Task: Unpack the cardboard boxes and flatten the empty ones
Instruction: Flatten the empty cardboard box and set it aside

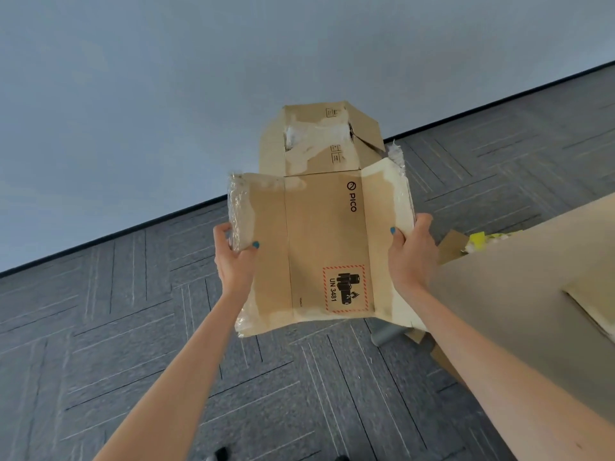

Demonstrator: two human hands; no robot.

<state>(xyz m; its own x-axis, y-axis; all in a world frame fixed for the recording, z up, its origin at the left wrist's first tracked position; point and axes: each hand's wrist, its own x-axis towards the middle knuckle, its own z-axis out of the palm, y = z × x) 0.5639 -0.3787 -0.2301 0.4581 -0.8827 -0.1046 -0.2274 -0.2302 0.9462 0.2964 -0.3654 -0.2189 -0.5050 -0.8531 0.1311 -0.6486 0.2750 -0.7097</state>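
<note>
Box being held aloft at frame centre, opened out, likely for flattening. Left hand being clamped on 9 o'clock flap, right hand on 3 o'clock flap, keeping panels spread. Table at 4 o'clock.

Even, soft daylight, faint shadows, slight overall softness, and wide-angle bending toward the edges.

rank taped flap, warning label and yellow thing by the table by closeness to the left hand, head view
1. taped flap, gripped by the left hand, left side
2. warning label, lower right of the box
3. yellow thing, by the table, past the right hand
</note>
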